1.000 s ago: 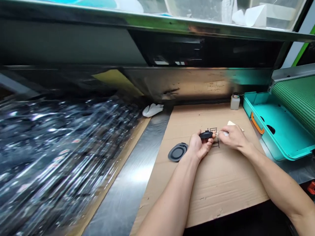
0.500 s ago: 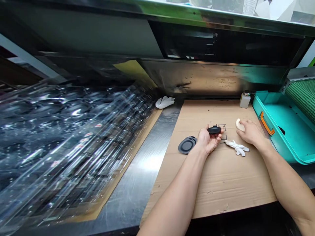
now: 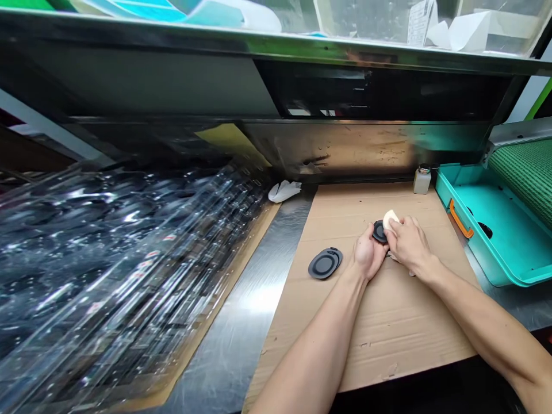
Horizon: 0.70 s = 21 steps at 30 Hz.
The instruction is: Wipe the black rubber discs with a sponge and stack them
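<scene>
My left hand point(image 3: 368, 253) grips a small round black disc-shaped part point(image 3: 378, 232) above the cardboard, its flat face turned up. In my right hand point(image 3: 407, 241) is a cream-white sponge pad point(image 3: 390, 219), pressed against that black part. The two hands meet, so some fingers are hidden. On the cardboard to the left lie overlapping dark grey round parts point(image 3: 324, 264), each with a ring on its face. The white glove beneath my right hand is almost wholly covered; only a bit of it shows.
A cardboard sheet point(image 3: 388, 339) covers the metal bench point(image 3: 241, 305). Stacked clear plastic trays point(image 3: 142, 253) fill the left side. A small bottle point(image 3: 422, 179) stands at the back, beside a teal bin point(image 3: 509, 230) holding black bits. Crumpled white material point(image 3: 283, 191) lies near the trays.
My right hand has moved left with the sponge pad from the cardboard onto the black part. My left hand has tilted the part so its face shows. The view has tipped upward slightly.
</scene>
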Tool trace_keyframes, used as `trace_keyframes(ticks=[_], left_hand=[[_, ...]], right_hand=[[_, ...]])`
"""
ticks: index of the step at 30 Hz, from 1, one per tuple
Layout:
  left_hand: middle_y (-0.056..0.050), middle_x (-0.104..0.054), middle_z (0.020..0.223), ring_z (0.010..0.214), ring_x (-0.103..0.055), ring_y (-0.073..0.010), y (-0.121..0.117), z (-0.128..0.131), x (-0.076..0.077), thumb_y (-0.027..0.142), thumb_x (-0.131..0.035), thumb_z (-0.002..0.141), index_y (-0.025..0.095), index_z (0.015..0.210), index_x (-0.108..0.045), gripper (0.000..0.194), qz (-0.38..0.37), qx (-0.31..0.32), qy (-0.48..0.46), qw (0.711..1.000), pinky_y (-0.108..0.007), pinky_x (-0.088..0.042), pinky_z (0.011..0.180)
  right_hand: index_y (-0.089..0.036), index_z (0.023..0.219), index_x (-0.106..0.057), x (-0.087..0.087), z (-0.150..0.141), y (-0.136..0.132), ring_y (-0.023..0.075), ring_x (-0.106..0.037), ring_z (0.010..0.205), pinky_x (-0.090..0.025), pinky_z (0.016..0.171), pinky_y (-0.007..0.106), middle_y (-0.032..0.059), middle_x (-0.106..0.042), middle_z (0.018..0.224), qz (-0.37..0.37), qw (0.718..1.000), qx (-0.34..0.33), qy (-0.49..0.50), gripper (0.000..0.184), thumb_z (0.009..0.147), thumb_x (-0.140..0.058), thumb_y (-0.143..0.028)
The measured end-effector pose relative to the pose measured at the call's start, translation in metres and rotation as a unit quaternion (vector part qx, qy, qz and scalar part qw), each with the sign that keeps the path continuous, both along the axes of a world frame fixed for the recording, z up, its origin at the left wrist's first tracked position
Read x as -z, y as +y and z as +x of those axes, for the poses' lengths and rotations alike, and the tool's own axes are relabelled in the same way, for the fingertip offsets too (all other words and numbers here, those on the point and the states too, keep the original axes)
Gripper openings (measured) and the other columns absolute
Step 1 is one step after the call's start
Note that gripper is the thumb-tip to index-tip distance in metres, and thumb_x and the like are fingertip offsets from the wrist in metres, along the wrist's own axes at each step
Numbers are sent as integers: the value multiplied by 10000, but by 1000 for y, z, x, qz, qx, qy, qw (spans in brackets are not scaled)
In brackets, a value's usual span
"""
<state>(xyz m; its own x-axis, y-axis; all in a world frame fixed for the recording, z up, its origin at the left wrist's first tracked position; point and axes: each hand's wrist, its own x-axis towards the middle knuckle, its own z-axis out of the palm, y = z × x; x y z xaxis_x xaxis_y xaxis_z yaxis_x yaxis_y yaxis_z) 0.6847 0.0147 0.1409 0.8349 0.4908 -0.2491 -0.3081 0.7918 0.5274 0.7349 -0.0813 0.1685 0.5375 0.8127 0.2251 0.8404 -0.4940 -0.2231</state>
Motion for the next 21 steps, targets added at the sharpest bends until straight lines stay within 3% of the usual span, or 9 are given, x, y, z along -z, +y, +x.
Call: trace_keyframes(ticks=[4, 7, 11, 15, 18, 21], left_hand=[[-145, -703, 1223, 1136, -672, -231, 1, -1, 1, 350, -331, 1047, 137, 1194, -632, 398, -6, -7, 14, 1000, -394, -526, 1023], [-149, -700, 1220, 1113, -683, -230, 6, -5, 2, 289, -347, 1039, 137, 1148, -636, 344, -4, -15, 15, 1000, -398, -556, 975], [-167, -693, 1213, 1105, -691, -271, 15, -7, 2, 300, -352, 1032, 133, 1056, -643, 336, -35, -8, 20, 999, -426, -585, 900], [-179, -700, 1161, 1063, -700, -271, 19, -5, 2, 308, -327, 1037, 114, 1016, -646, 374, -49, -12, 19, 999, -418, -587, 878], [-148, -716, 1093, 1012, -702, -235, 16, -2, 2, 298, -319, 1041, 119, 1013, -655, 382, -43, -22, 12, 999, -402, -578, 904], [-126, -723, 1039, 984, -698, -210, 11, -1, 3, 300, -341, 1041, 120, 1027, -664, 370, -24, -12, 21, 999, -370, -566, 931]], right_hand=[[-223, 1274, -636, 6, 10, 1, 274, -497, 1053, -458, 858, 354, 143, -590, 1153, -2, 999, -32, -8, 346, 1006, -460, -352], [-200, 1180, -674, 12, 33, 0, 282, -507, 1067, -442, 905, 366, 155, -602, 1119, -1, 999, 30, 13, 309, 999, -467, -340], [-177, 1276, -604, 15, 64, -9, 284, -528, 1136, -421, 989, 386, 153, -598, 1188, 106, 990, 64, 63, 364, 972, -500, -348], [-187, 1318, -558, 8, 68, -15, 239, -552, 1181, -447, 1003, 349, 116, -590, 1263, 204, 963, 18, 177, 453, 887, -592, -322], [-201, 1292, -604, 5, 57, -15, 211, -579, 1150, -453, 998, 316, 83, -598, 1228, 181, 957, -39, 223, 472, 827, -643, -278], [-196, 1315, -609, 7, 43, -13, 206, -601, 1065, -461, 961, 318, 77, -595, 1152, 126, 969, -80, 197, 498, 819, -637, -236]])
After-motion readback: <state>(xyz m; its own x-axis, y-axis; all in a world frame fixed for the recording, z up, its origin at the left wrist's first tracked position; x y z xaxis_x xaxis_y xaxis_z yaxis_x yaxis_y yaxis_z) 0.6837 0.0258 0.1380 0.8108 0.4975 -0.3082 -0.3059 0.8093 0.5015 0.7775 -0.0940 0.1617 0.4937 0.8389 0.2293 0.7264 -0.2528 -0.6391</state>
